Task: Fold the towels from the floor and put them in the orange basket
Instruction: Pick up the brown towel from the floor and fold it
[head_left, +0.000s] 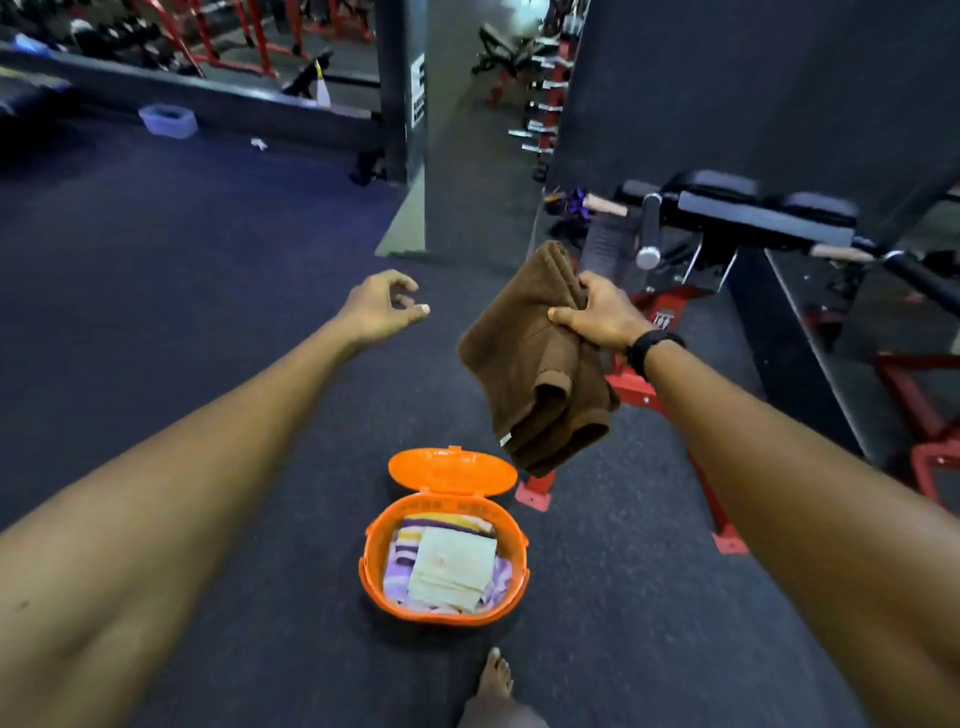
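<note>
2 hands show in the head view, both of your arms stretched forward over the dark floor (156, 270). your right hand (605, 314) grips a folded brown towel (524, 364) near its upper edge, thumb across the front and fingers curled behind; the towel hangs in the air, its lower corner above and just to the right of the basket's lid. a black band (652, 348) sits on that wrist. your left hand (382, 309) is out to the left of the towel, holding nothing, its fingers loosely curled.

below the hands, the orange basket (371, 571) stands on the floor with its lid (452, 470) tipped open at the far side. inside it lie a pale folded towel (452, 566) on top and a purple, white and yellow striped towel (441, 524) beneath it.

your bare foot (493, 675) rests on the floor just near of the basket. to the right stands a gym machine with black pads (727, 208) on a red frame (628, 387), its feet close to the basket's right side. far off at the upper left, a pale plastic container (169, 119) sits on the floor, with red racks (249, 41) behind it.
</note>
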